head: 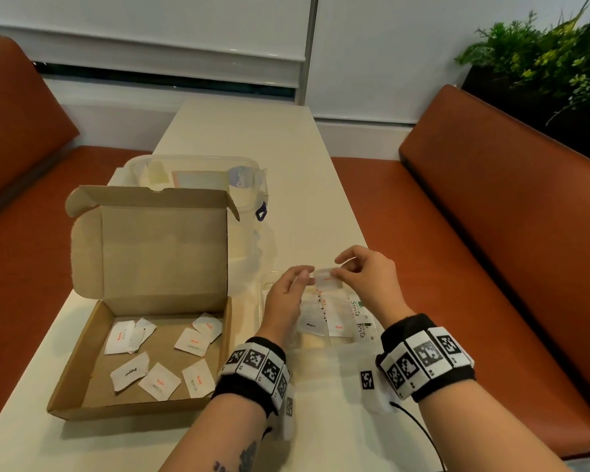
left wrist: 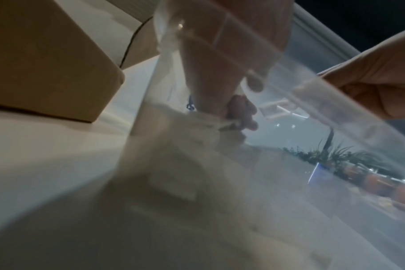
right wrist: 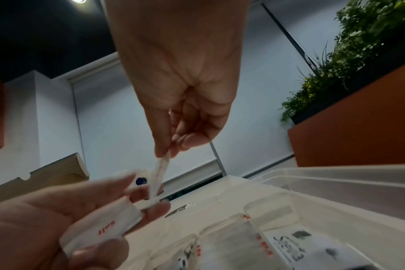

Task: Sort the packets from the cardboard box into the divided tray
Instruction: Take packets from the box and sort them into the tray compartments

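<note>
Salt packets (head: pixel 326 280) held above the far end of the divided tray (head: pixel 372 330), long axis running left to right between the two hands, red lettering facing up in the head view. In the right wrist view, a small stack of packets (right wrist: pixel 104 230) in the left hand and a single packet (right wrist: pixel 158 175) hanging edge-on from the right hand, its lower end at the stack.

Left hand (head: pixel 286 294): fingers curled round the stack, thumb on top, clamped on its left end. Right hand (head: pixel 368 277): thumb and forefinger (right wrist: pixel 162 146) pressed together on the upper edge of the single packet, remaining fingers curled loosely behind.

Tray clear-walled, on the near right of the white table (head: pixel 252 131); Pepper, Salt and Stevia packets lying in side-by-side compartments under the hands. Open cardboard box (head: pixel 143 352) just left of the tray, lid upright at its far side, loose packets (head: pixel 157 381) scattered flat on its floor. Clear lidded container (head: pixel 191 175) beyond the box. Bare tabletop far of the tray; table's right edge close beside the tray, orange bench (head: pixel 491 233) past it.
</note>
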The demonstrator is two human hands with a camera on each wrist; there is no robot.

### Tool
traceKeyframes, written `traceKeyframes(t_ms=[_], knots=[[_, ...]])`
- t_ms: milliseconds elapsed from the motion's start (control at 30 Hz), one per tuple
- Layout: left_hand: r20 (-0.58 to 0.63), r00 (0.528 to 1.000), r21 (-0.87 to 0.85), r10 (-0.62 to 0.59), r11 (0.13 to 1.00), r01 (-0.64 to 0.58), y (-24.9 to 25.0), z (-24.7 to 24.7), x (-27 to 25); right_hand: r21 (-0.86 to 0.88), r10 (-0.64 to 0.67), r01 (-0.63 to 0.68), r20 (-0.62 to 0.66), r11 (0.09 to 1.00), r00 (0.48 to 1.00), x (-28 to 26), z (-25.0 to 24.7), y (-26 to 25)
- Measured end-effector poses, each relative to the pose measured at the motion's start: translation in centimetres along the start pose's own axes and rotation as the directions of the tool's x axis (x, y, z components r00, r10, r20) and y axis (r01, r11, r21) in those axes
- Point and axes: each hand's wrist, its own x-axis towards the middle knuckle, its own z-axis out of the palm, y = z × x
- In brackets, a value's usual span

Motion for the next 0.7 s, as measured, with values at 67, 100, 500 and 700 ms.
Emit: traceKeyframes(t_ms=[67, 100, 500, 700], knots=[[-0.001, 1.0, 0.021, 0.026, 0.999, -0.026, 0.2, 0.2, -0.1, 0.051, 0.013, -0.014, 0.019, 0.999, 1.0, -0.1, 0.1, 0.1], [-0.001, 0.999, 0.029, 0.038, 0.999, -0.038, 0.3, 0.3, -0.1, 0.064, 0.018, -0.019, 0.026, 0.998, 1.0, -0.2, 0.2, 0.3], [0.003, 0.997, 0.029, 0.076, 0.997, -0.076, 0.7, 0.4, -0.6, 0.171, 0.036, -0.055, 0.118, 0.984, 0.992, -0.9, 0.3, 1.7], [0.0, 0.999, 0.065, 0.05, 0.997, -0.05, 0.2, 0.4, -0.6, 0.014, 0.055, -0.059, 0.189, 0.998, 0.98, -1.0, 0.0, 2.4]])
